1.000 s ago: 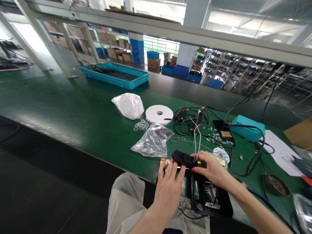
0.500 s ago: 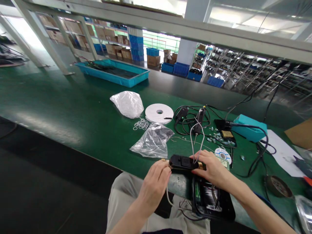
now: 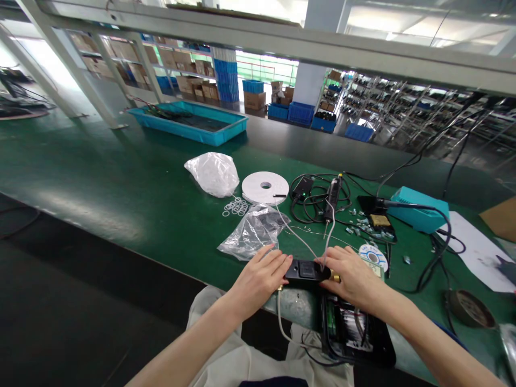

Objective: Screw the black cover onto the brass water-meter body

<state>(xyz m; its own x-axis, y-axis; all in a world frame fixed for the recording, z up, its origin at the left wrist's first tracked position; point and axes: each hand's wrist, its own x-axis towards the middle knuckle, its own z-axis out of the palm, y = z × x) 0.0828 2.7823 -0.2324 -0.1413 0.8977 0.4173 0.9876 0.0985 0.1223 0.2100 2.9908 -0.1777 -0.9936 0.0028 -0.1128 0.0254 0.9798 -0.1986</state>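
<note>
A small black plastic module [image 3: 305,270] with a brass end lies at the near edge of the green bench [image 3: 121,183]. My left hand [image 3: 260,275] rests against its left end, fingers together and curled over it. My right hand [image 3: 351,277] grips its right end, where thin white wires [image 3: 328,226] rise between the fingers. Below it, an open black housing [image 3: 355,333] with wiring inside hangs over the bench edge by my lap. A grey cable [image 3: 280,320] droops from under the module.
Behind my hands lie a clear bag of parts [image 3: 253,231], a white bag [image 3: 213,173], small white rings [image 3: 235,206], a white tape roll [image 3: 265,187], black cables with a pen-like tool [image 3: 330,196], a teal soldering station [image 3: 421,210], a solder spool [image 3: 373,253]. A blue tray [image 3: 189,123] sits far back.
My left hand moved from beneath the module up to its left end, fingers now lying over it. The module settled lower onto the bench edge. My right hand kept its grip.
</note>
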